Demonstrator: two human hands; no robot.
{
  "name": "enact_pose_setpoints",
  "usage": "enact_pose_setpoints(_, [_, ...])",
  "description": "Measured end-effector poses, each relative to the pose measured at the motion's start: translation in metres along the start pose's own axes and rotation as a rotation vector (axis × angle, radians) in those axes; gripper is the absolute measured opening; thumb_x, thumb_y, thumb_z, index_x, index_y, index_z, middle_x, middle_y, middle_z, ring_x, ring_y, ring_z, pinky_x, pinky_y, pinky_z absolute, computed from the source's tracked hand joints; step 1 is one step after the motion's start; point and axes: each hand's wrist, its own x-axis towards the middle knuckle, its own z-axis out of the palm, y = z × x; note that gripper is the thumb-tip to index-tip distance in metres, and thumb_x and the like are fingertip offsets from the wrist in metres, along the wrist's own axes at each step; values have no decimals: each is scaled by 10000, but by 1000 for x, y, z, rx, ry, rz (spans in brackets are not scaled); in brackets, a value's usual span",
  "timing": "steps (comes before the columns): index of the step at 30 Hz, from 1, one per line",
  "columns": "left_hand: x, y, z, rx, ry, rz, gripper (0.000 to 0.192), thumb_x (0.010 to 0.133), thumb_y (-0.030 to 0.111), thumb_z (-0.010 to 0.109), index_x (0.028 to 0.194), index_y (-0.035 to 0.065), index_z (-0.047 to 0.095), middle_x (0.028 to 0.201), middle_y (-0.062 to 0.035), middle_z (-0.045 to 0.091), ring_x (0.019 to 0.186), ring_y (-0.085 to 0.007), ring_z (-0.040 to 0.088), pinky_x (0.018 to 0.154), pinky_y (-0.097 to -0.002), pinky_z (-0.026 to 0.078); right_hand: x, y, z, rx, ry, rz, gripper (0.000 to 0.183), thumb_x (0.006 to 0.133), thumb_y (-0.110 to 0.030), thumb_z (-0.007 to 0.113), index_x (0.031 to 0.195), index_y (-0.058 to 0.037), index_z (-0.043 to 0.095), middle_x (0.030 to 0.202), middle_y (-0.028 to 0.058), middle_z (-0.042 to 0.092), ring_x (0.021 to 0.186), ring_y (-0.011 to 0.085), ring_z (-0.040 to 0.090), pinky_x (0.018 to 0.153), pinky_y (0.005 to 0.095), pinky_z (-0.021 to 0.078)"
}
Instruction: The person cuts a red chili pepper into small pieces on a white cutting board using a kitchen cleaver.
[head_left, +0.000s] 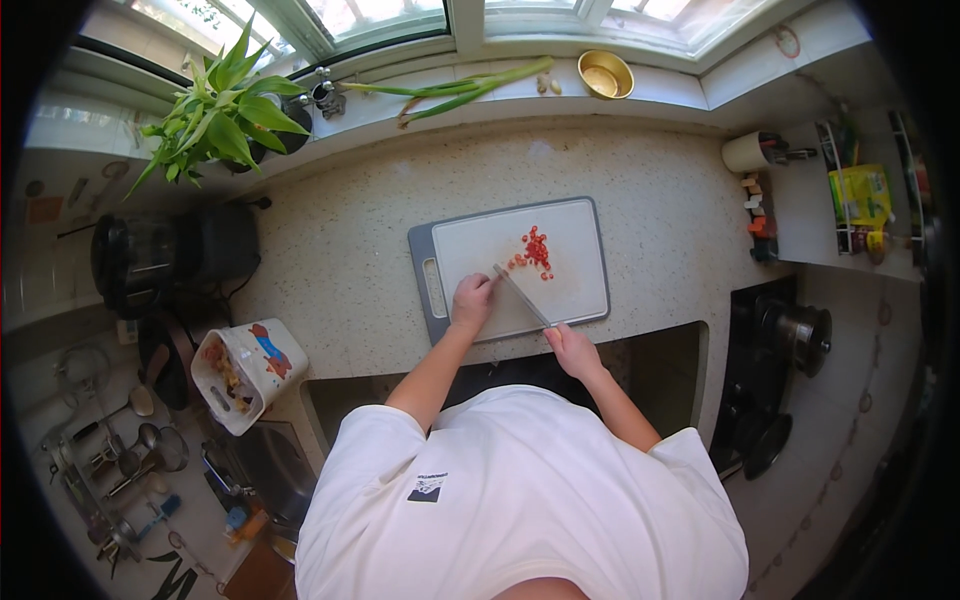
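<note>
A white cutting board (465, 240) with a grey rim and a handle slot rests on the speckled countertop. My right hand (576, 354) grips a kitchen knife (523, 295) by its handle at the board's near edge. The blade slants away to the left, its tip close to my left hand (474, 301). That hand has its fingers curled over the left part of the board; whether something is pinched in them is hidden. Chopped red chili (535, 250) lies in a loose heap beyond the blade, with a few pieces nearer its tip.
Scallions (480, 84), garlic cloves (555, 87) and a gold-coloured metal bowl (605, 74) line the windowsill, left of which stands a leafy plant (232, 120). A scrap bin (281, 352) sits at left, near a sink (274, 472). A pot (802, 341) is on the stove at right.
</note>
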Motion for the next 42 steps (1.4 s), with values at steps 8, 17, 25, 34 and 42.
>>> enact_pose_setpoints(8, [1, 2, -1, 18, -1, 38, 240, 746, -3, 659, 951, 98, 733, 867, -87, 626, 827, -295, 614, 731, -389, 520, 22, 5, 13, -12, 64, -35, 457, 1006, -454, 445, 940, -22, 577, 826, 278, 639, 845, 486, 606, 707, 553, 470])
enact_pose_setpoints(17, [-4, 7, 1, -47, 102, -63, 235, 740, 5, 638, 935, 102, 726, 838, -85, 624, 814, -293, 610, 748, -408, 516, 12, 10, 6, 170, 85, -40, 418, 1011, -406, 464, 946, -5, 564, 844, 286, 613, 862, 491, 587, 696, 520, 458])
enact_pose_setpoints(25, [0, 10, 3, -55, 72, -103, 184, 749, 16, 659, 908, 85, 720, 831, -89, 625, 809, -295, 616, 732, -403, 517, -5, 6, 1, 68, 54, -4, 444, 982, -470, 468, 962, -42, 581, 851, 287, 636, 868, 511, 588, 727, 580, 453])
enact_pose_setpoints(34, [0, 6, 6, -46, 78, -86, 155, 747, 20, 664, 885, 74, 711, 833, -91, 626, 809, -299, 620, 729, -401, 519, -6, 2, 6, 0, 100, -15, 488, 985, -515, 452, 907, -44, 550, 798, 271, 634, 807, 497, 602, 669, 574, 462])
enact_pose_setpoints(42, [-2, -1, 12, -33, 46, -95, 134, 761, 27, 666, 883, 64, 705, 847, -102, 628, 816, -309, 620, 726, -405, 523, -2, -14, 6, -59, 72, 70, 491, 976, -519, 449, 964, -51, 597, 846, 270, 658, 841, 481, 623, 724, 574, 473])
